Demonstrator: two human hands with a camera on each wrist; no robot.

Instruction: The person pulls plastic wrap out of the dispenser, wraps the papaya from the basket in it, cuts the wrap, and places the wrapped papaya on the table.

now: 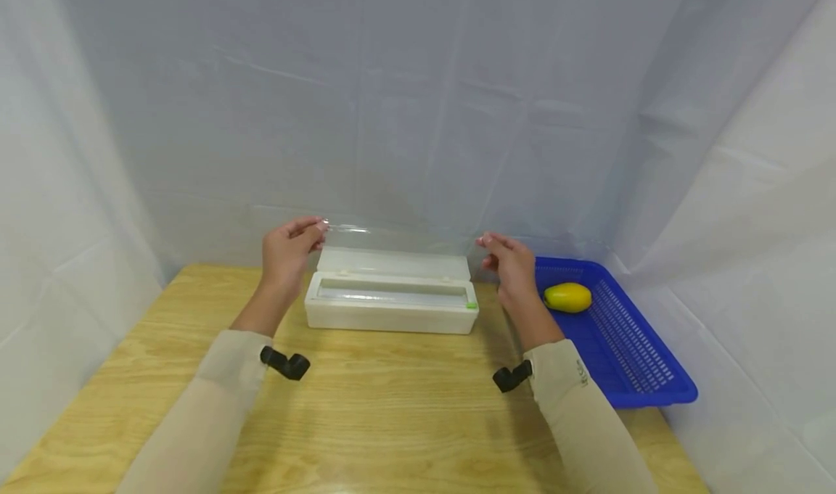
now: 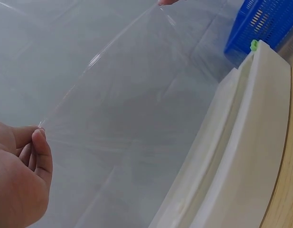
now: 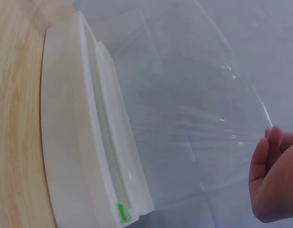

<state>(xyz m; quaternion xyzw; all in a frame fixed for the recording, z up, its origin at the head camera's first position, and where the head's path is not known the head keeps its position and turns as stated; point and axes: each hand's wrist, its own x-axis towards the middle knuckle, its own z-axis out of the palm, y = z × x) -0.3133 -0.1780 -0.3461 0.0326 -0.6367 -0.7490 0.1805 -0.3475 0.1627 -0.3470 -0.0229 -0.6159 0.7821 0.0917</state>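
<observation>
A sheet of clear cling film [image 2: 122, 90] stretches up out of a long white cling film dispenser [image 1: 390, 318], whose lid [image 1: 392, 263] stands raised at the back. My left hand [image 1: 287, 251] pinches one upper corner of the film between thumb and fingertips. At the opposite corner my right hand [image 1: 512, 265] pinches the film the same way, a little above the dispenser's right end. In the right wrist view, creases in the film fan out from the fingertips of that hand. A green slider [image 3: 123, 212] sits at the dispenser's right end.
To the right stands a blue plastic basket [image 1: 643, 334] with perforated sides, holding a yellow oval fruit [image 1: 568, 298]. The wooden table [image 1: 385, 400] spreads in front of the dispenser. Pale sheeting [image 1: 418, 117] hangs behind and at both sides.
</observation>
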